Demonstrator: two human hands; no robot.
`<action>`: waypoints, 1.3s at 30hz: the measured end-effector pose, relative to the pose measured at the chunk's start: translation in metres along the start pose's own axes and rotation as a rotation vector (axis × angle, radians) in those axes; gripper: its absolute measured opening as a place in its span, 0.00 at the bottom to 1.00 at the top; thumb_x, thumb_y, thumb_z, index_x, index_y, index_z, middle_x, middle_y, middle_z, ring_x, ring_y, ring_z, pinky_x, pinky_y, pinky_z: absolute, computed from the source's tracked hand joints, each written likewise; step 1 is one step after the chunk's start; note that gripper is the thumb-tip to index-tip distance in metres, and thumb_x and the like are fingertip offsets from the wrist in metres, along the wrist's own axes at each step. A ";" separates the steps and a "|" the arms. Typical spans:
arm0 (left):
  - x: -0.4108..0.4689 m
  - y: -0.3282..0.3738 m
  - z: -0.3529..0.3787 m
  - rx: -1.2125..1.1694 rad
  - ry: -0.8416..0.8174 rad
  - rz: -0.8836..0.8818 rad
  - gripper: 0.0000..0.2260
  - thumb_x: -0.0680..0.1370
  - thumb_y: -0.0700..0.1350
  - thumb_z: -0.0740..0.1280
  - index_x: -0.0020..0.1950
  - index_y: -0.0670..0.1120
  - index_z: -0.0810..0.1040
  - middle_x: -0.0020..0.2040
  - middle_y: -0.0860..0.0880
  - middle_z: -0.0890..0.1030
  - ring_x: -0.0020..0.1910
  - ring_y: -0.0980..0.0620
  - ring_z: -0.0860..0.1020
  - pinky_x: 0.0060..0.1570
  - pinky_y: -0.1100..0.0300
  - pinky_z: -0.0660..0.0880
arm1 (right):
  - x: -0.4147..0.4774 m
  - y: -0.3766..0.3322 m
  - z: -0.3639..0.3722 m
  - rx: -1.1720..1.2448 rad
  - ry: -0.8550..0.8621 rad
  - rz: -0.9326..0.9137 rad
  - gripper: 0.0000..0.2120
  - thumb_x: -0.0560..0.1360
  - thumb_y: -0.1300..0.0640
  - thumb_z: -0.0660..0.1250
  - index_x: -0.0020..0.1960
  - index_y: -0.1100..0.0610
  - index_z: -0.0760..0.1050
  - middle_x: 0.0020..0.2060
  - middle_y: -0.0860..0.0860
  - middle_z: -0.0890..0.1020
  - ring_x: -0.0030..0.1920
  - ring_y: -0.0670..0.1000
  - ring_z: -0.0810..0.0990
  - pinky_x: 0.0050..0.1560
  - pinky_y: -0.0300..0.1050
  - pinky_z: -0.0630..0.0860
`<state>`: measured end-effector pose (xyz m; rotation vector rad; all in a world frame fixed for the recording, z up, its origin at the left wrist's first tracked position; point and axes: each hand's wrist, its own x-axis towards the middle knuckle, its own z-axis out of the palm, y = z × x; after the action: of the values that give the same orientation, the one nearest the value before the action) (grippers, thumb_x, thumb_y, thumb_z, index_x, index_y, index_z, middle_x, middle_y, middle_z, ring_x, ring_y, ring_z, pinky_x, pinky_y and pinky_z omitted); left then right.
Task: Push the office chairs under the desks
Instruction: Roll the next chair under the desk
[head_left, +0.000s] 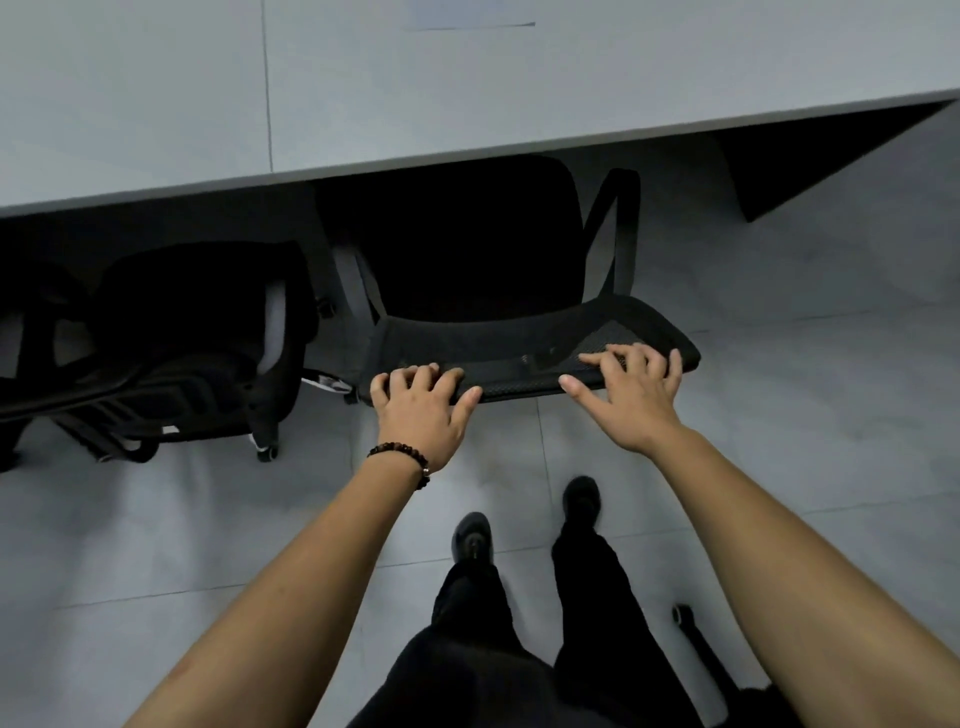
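A black mesh office chair stands in front of me, its seat partly under the grey desk and its backrest top toward me. My left hand wraps over the left part of the backrest top. My right hand rests on the right part with its fingers spread and its thumb off the edge. A second black office chair stands to the left, partly under the same desk.
The floor is grey tile. My feet in dark shoes stand just behind the chair. A black chair leg with a caster shows at the lower right. A dark desk panel stands at the right.
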<state>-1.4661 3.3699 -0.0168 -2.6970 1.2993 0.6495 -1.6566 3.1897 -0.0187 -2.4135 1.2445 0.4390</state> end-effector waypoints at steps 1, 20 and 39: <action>0.003 0.002 0.000 0.000 0.005 -0.009 0.25 0.79 0.65 0.45 0.71 0.58 0.66 0.71 0.51 0.69 0.69 0.44 0.63 0.70 0.44 0.50 | 0.006 0.001 -0.002 -0.003 0.000 -0.011 0.35 0.73 0.26 0.46 0.71 0.43 0.67 0.72 0.54 0.64 0.75 0.58 0.51 0.72 0.62 0.33; -0.025 0.026 -0.007 -0.030 -0.038 -0.191 0.31 0.75 0.71 0.41 0.72 0.62 0.64 0.76 0.50 0.63 0.76 0.47 0.54 0.70 0.36 0.35 | -0.007 0.043 -0.021 -0.058 -0.037 -0.282 0.34 0.75 0.28 0.42 0.74 0.41 0.63 0.72 0.54 0.66 0.73 0.54 0.58 0.75 0.56 0.44; -0.034 0.034 0.006 -0.053 0.027 -0.206 0.31 0.75 0.70 0.41 0.70 0.58 0.67 0.72 0.47 0.67 0.74 0.45 0.58 0.72 0.41 0.39 | -0.013 0.046 -0.013 -0.072 0.040 -0.252 0.38 0.74 0.27 0.45 0.73 0.49 0.66 0.72 0.53 0.67 0.73 0.55 0.59 0.73 0.55 0.49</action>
<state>-1.5132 3.3745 -0.0048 -2.8403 1.0032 0.6342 -1.7004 3.1682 -0.0112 -2.6082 0.9359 0.3676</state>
